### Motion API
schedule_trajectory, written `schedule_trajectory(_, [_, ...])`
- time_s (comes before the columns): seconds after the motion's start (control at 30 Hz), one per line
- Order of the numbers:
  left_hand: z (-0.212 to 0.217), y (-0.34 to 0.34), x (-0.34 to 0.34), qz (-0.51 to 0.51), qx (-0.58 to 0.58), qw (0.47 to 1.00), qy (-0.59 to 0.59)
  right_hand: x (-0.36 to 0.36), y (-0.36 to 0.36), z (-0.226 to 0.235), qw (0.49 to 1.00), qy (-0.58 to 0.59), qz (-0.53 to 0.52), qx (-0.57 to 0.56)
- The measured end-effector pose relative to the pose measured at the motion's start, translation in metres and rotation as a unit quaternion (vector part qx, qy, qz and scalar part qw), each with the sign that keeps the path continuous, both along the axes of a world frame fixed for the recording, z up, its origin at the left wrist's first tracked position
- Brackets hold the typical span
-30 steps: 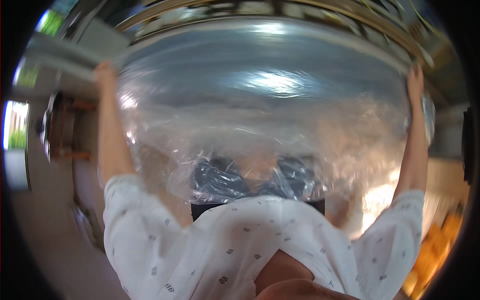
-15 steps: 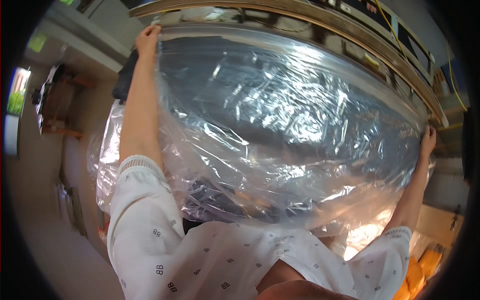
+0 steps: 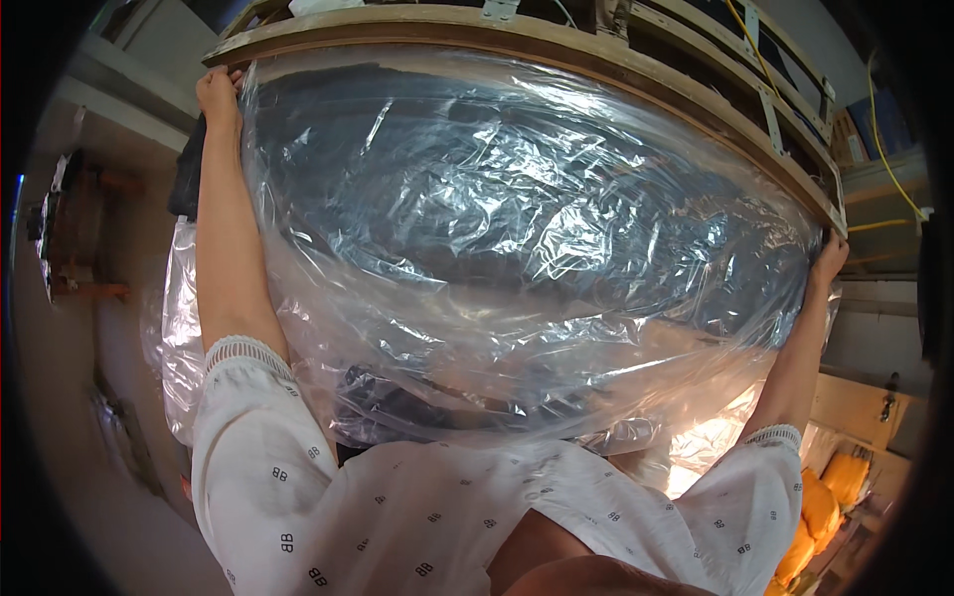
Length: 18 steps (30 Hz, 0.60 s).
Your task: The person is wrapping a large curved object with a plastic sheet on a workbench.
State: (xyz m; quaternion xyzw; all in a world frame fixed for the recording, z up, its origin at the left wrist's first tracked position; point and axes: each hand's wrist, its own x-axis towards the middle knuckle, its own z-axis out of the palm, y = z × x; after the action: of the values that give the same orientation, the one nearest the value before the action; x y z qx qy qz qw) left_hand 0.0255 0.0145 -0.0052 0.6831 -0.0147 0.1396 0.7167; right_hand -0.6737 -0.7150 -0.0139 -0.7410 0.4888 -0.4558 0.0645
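Gripping a large, crinkled sheet of clear plastic film (image 3: 517, 248) at its two upper corners, arms spread wide and raised: left hand (image 3: 219, 94) closed on the film's top left edge, fingers curled over it just under the shelf; right hand (image 3: 827, 260) pinching the film's far right edge, fingers wrapped around the plastic. Stretched across nearly the whole view, that clear film, bulging toward the camera and hanging in loose folds down to chest level, with something dark and bulky showing through it, too blurred by glare to make out. Directly above, touching the film's top edge, a long curved wooden shelf edge (image 3: 556, 45) running from upper left to right, with wooden framing and yellow cables (image 3: 894, 169) behind. Below, white short sleeves with lace cuffs and small dark print (image 3: 397, 517). At lower right, well apart from the hands, a cluster of soft yellow-orange bundles (image 3: 825, 507).
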Motion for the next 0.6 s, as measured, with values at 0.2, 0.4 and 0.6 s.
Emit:
schedule_trajectory(0.2, [0.021, 0.018, -0.021, 0.109, 0.179, 0.977, -0.034, 0.017, 0.019, 0.008, 0.998, -0.032, 0.017, 0.042])
schedule_trajectory(0.4, [0.03, 0.008, -0.042, -0.097, 0.406, 0.909, -0.003, 0.001, 0.044, 0.01, 0.999, 0.033, 0.021, 0.008])
schedule_trajectory(0.6, [0.057, 0.114, -0.009, -0.131, 0.126, 0.981, 0.064, -0.027, 0.192, 0.044, 0.95, 0.268, 0.103, -0.121])
